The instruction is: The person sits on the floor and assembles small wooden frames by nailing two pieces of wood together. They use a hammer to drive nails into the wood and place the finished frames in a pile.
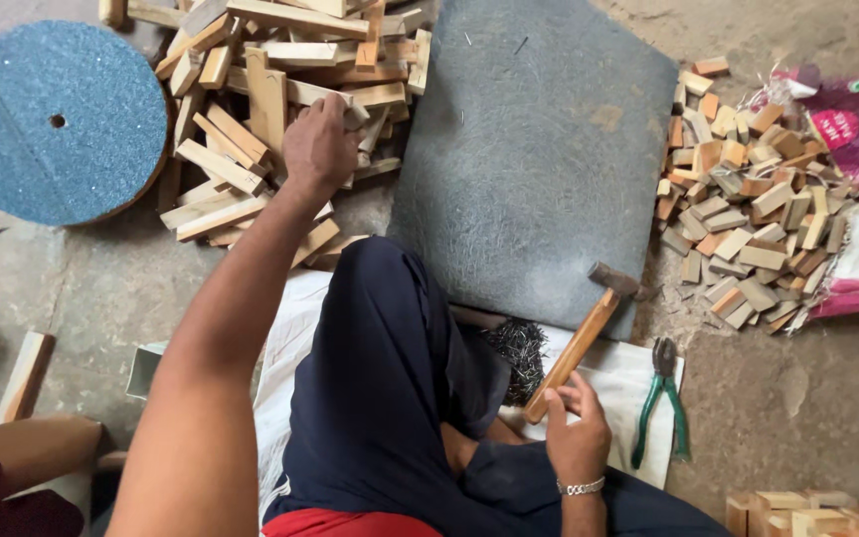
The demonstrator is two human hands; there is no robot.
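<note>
On the floor at the far left edge of the grey mat (539, 149), the left hand (318, 147) closes its fingers over a wooden strip in the offcut pile (270, 99), while the right hand (574, 433) wraps the hammer (589, 333) handle's end, head resting ready on the mat's near edge beside loose nails (521, 348).

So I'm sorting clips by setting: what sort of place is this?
Probably a small woodworking or carpentry workshop, worked from the floor. The left hand reaches into a pile of cut wooden strips, the right hand holds a hammer, and a heap of nails lies beside it.
</note>
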